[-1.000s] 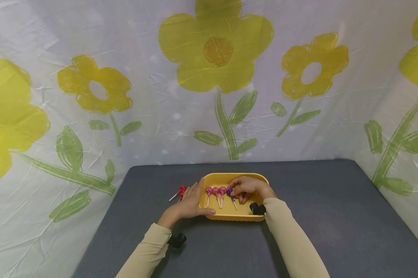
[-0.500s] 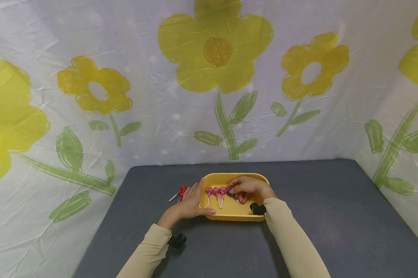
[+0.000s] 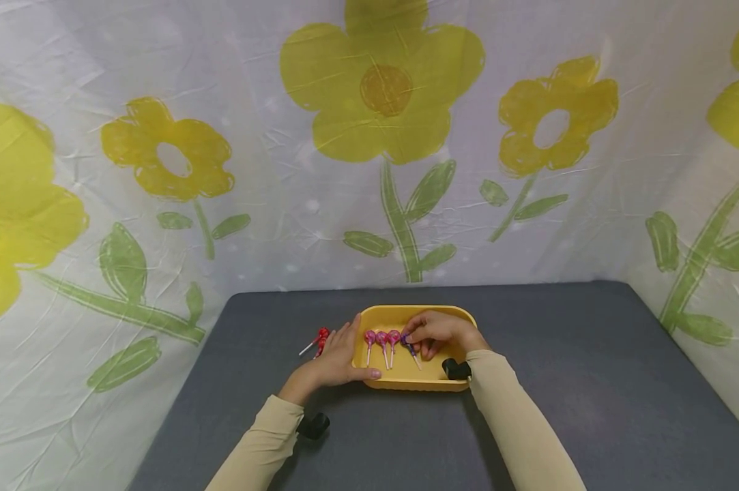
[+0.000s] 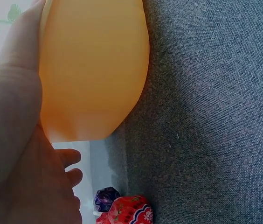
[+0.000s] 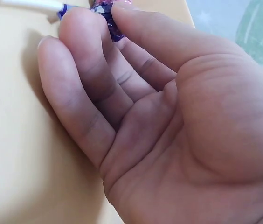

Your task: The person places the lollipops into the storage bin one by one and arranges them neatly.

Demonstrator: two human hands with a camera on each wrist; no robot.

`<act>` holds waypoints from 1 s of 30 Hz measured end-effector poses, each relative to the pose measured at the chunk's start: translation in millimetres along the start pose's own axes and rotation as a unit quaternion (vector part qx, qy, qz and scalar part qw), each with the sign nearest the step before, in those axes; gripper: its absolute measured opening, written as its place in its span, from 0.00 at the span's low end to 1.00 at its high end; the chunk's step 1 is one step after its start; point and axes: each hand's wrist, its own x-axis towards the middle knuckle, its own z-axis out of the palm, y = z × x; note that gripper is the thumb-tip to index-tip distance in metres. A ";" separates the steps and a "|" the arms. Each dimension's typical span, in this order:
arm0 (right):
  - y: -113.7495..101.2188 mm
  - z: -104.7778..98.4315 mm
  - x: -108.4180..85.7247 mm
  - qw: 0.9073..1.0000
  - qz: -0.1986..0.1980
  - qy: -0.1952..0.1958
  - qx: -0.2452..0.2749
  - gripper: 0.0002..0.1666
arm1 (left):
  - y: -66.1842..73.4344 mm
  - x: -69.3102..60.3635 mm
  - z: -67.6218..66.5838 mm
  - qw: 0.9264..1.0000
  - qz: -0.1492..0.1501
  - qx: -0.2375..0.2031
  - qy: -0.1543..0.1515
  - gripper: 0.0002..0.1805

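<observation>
Yellow tray (image 3: 418, 385) on the dark grey worktop (image 3: 547, 402), low-walled and round-cornered. In its left half, three pink-wrapped lollipops (image 3: 382, 337) side by side in a row, heads toward the back, sticks toward the front. Just right of that row, also within the walls, a purple-wrapped lollipop (image 3: 409, 347), pinched near its head between the thumb and curled fingers of the right hand (image 3: 433, 332), stick slanting toward the front right; contact with the tray floor hard to tell. Right end of the tray partly covered by that hand and a black wrist device (image 3: 456, 369). At the left end, left hand (image 3: 338, 356) against the outer wall, fingers extended, thumb spread over the front left corner, touching only the tray. Outside the container, just beyond those fingers, red-wrapped lollipops (image 3: 323, 332), with a dark purple candy (image 4: 107, 199) beside them in the left wrist view.
</observation>
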 end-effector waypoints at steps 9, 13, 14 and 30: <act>-1.8 1.4 -1.8 1.000 -0.009 0.004 0.015 0.16 | 2.1 -0.7 -1.6 1.000 -0.007 -0.001 -0.002 0.71; -2.9 2.6 -2.3 1.000 -0.008 0.004 0.020 0.17 | 1.8 -1.0 -0.3 1.000 -0.006 0.002 0.001 0.71; -3.2 2.7 -2.5 1.000 -0.009 0.004 0.021 0.17 | 1.7 -1.1 0.0 1.000 -0.006 0.002 0.002 0.71; -2.1 2.0 -3.9 1.000 -0.023 0.001 -0.007 0.22 | 2.4 -1.7 -0.1 1.000 -0.011 0.003 0.002 0.71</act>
